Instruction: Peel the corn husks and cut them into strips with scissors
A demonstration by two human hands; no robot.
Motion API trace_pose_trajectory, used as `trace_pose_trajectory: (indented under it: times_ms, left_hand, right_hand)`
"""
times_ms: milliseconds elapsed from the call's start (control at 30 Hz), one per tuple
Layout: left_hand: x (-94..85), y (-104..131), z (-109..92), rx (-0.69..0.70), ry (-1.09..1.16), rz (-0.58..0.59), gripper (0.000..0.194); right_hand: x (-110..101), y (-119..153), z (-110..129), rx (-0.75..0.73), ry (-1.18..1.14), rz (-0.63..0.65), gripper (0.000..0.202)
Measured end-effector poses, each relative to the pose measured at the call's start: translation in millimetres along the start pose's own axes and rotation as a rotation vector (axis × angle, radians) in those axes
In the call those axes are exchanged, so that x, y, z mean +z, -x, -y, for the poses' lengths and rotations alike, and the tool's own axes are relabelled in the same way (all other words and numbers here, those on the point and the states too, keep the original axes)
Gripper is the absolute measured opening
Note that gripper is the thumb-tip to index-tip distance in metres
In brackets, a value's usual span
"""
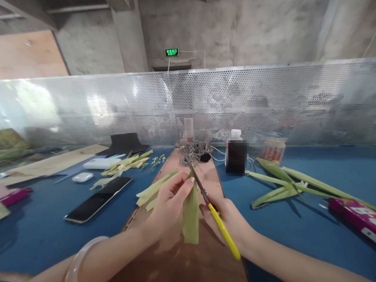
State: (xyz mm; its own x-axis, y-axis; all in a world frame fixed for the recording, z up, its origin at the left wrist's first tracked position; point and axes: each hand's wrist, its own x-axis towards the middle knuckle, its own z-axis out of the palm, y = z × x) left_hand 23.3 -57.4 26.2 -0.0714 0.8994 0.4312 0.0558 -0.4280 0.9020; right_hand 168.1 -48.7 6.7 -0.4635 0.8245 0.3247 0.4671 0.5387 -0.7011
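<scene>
My left hand (pixel 173 194) pinches a strip of pale green corn husk (pixel 190 217) near its upper end, and the strip hangs down over the brown board (pixel 202 258). In my right hand (pixel 225 215) is a pair of scissors (pixel 221 227) with yellow handles. Their blades point up and away from me, crossing the husk strip beside my left thumb. Whether the blades are parted is hard to make out. More husk pieces (pixel 158 188) lie on the board just left of my left hand. My right fingers are partly hidden behind the handle.
A tangle of grey cord (pixel 195 152) lies at the board's far end. A phone (pixel 98 199), a white case (pixel 82 177) and husk scraps (pixel 129 164) are at left. At right stand a bottle (pixel 235 156) and a jar (pixel 273 150), near folded husk leaves (pixel 282 192) and a magenta package (pixel 352 215).
</scene>
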Motion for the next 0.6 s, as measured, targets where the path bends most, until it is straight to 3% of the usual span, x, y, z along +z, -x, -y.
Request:
trace_pose_trajectory:
  times_ms: [300, 600]
  left_hand:
    - [0.2, 0.2, 3.4, -0.022, -0.003, 0.026, 0.026]
    - [-1.0, 1.6, 2.1, 0.035, -0.046, 0.064, 0.027]
  right_hand:
    - [-1.9, 2.6, -0.2, -0.040, -0.046, -0.004, 0.014]
    - [-0.6, 0.2, 1.3, 0.022, -0.028, -0.002, 0.021]
